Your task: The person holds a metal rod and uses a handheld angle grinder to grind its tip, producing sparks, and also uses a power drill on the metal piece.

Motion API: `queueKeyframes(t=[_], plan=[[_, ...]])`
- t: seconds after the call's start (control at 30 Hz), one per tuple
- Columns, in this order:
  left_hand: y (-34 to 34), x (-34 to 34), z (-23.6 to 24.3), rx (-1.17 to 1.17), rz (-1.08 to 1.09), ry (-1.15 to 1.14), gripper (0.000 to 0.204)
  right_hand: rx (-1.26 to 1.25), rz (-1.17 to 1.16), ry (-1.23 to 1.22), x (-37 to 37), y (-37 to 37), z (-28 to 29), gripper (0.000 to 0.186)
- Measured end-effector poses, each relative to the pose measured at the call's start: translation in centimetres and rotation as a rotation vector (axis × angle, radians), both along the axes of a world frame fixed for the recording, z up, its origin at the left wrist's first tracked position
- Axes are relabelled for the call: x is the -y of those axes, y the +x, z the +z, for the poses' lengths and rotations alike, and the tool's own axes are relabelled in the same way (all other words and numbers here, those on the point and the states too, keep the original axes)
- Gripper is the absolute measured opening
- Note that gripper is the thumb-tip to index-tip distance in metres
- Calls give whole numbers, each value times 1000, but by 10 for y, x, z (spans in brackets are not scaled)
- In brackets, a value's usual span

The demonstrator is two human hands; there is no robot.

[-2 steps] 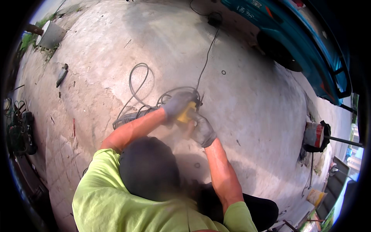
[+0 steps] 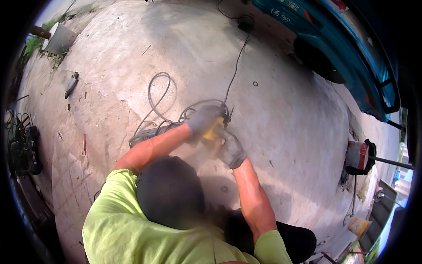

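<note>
Both of my hands wear grey gloves and are closed around a yellow power tool (image 2: pixel 214 130) low over the concrete. My left hand (image 2: pixel 205 119) wraps its far left side. My right hand (image 2: pixel 232 150) grips it from the near right, thumb toward the yellow body. The tool's working end is hidden by my hands and a dusty haze, so its exact kind does not show. A blurred brownish patch (image 2: pixel 216 148) lies just below it. Past my left forearm a dark grey ribbed object (image 2: pixel 151 133) rests among loops of black cable (image 2: pixel 154 105).
A thin cord (image 2: pixel 238 66) runs across the concrete to a small black box (image 2: pixel 244 24). A teal vehicle (image 2: pixel 347 57) stands far right. Right of me is a red-and-white bucket (image 2: pixel 357 156); a white bucket (image 2: pixel 59 38) sits far left. Small rings and scraps dot the floor.
</note>
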State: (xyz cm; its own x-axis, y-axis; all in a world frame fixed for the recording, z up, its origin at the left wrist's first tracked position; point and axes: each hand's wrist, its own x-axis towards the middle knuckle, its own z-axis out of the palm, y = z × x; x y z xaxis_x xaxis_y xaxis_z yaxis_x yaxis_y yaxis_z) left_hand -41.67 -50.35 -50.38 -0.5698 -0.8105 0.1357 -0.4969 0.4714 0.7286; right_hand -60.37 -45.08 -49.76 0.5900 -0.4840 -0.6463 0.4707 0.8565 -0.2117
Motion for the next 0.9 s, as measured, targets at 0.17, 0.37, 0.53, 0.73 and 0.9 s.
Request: queueKeyframes(t=[0.17,0.37,0.53,0.73,0.9], plan=[[-2,10,-40,72,50,103,38,-144,-39,-207,-5,7,1,41],[-1,19,-79,-44,127,266,35,-84,58,-159,-1,0,1,48],[16,81,-4,-503,601,1042,48,-174,186,-324,-38,25,27,50],[40,66,-17,-134,547,625,52,-67,-88,-176,-18,18,12,51],[43,12,45,-258,518,579,65,9,-147,-54,-8,16,40,50]])
